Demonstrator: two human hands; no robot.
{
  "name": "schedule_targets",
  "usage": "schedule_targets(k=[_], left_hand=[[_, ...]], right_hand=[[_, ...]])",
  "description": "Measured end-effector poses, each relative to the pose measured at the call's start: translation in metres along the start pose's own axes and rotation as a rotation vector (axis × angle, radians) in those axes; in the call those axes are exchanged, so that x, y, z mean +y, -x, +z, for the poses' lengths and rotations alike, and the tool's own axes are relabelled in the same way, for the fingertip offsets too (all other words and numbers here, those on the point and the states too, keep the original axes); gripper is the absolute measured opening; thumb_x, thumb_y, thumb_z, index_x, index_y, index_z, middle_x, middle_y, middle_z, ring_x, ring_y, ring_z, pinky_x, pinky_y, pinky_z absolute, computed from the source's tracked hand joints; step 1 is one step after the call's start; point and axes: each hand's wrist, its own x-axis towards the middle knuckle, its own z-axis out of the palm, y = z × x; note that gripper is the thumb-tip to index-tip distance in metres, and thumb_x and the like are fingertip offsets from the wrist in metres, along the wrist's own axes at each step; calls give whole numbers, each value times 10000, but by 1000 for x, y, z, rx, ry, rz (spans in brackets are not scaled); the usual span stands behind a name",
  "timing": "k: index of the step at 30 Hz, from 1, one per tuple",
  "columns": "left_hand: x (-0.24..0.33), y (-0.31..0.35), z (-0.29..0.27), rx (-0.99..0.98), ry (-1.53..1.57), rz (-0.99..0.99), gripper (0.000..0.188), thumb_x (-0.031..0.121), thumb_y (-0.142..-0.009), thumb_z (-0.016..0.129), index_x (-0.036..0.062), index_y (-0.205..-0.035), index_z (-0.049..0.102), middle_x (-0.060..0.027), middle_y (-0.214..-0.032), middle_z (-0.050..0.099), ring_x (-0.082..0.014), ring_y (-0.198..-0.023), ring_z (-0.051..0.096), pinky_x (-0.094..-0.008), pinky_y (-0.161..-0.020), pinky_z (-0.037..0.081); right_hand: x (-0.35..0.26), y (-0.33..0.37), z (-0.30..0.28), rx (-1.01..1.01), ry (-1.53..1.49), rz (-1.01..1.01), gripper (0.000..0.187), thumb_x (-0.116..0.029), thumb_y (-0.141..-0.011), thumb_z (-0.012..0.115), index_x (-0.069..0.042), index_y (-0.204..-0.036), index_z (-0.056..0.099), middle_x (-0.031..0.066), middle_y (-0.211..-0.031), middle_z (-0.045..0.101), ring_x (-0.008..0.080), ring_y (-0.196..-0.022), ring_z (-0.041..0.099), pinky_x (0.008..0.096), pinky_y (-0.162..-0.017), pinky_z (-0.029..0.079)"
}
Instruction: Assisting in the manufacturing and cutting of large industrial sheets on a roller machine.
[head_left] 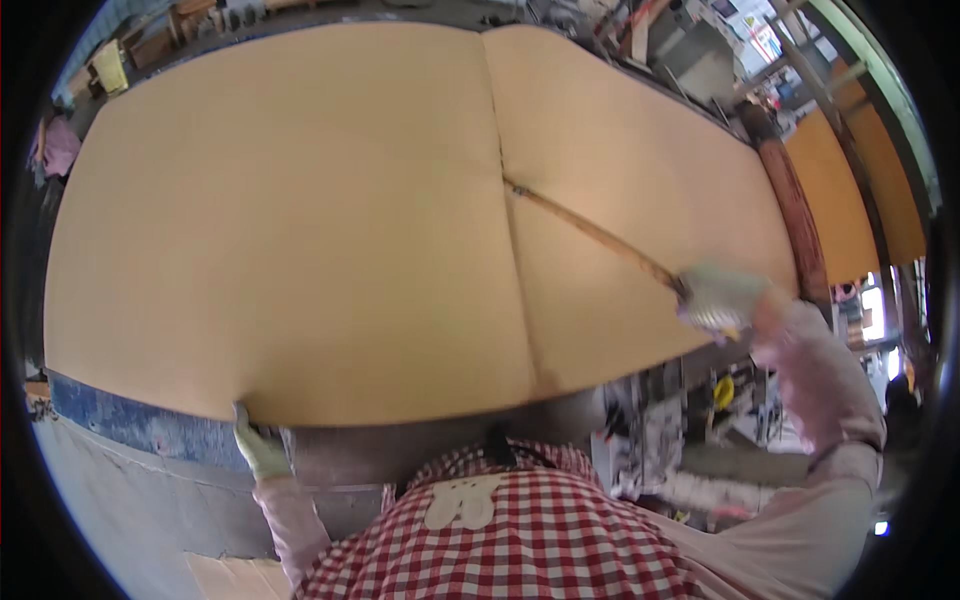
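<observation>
A large tan sheet spreads over the table in front of me, with a second tan sheet to its right. A dark seam runs between them from the far edge to the near one. My right hand, gloved and blurred by motion, is closed round a long thin wooden stick. The stick's far end, with a small metal-looking fitting, reaches the seam. My left hand, in a pale glove, is at the near edge of the left sheet. Its thumb laps over that edge; the other fingers are mostly hidden.
A reddish-brown roller stands along the right end, with orange-tan panels beyond it on a frame. A dark blue table edge shows at the near left. Machinery and clutter lie at the far right. Pink cloth shows at the far left.
</observation>
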Motion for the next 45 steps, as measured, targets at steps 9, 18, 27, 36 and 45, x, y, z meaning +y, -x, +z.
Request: schedule_targets(k=[9,18,27,36,45], left_hand=[[70,-157,-54,23,-52,12,334,411,-816,616,143,-660,491,55,-449,360,-76,-335,263,-229,-337,226],[-12,-10,-48,-422,-170,-84,294,321,-820,623,64,-923,526,-73,-852,473,-172,-714,437,-335,-652,356],[-78,98,80,-534,-100,97,368,175,-746,713,32,-1036,538,-58,-932,605,-217,-788,591,-337,-669,507],[116,209,139,-586,-755,1400,176,13,-809,573,-43,-968,621,-108,-923,636,-171,-771,583,-284,-719,474],[-23,128,46,-521,-165,196,317,230,-849,568,4,-1070,580,-117,-1028,620,-210,-897,586,-354,-823,470]], right_hand=[[44,247,342,79,-280,-176,166,-169,-807,512,-14,-835,566,189,-666,583,356,-577,565,434,-524,421],[4,266,312,394,-760,-117,107,-73,-763,610,8,-821,569,22,-597,541,107,-535,542,296,-444,405],[52,32,240,634,-1208,-509,156,-119,-767,636,-1,-845,570,-22,-703,509,73,-639,454,251,-571,385],[47,-177,233,901,-835,-422,225,-244,-731,589,-28,-781,627,166,-666,590,311,-629,576,407,-590,449],[-12,-145,280,594,-828,-809,333,-290,-786,623,10,-895,531,220,-814,570,349,-730,553,385,-665,440]])
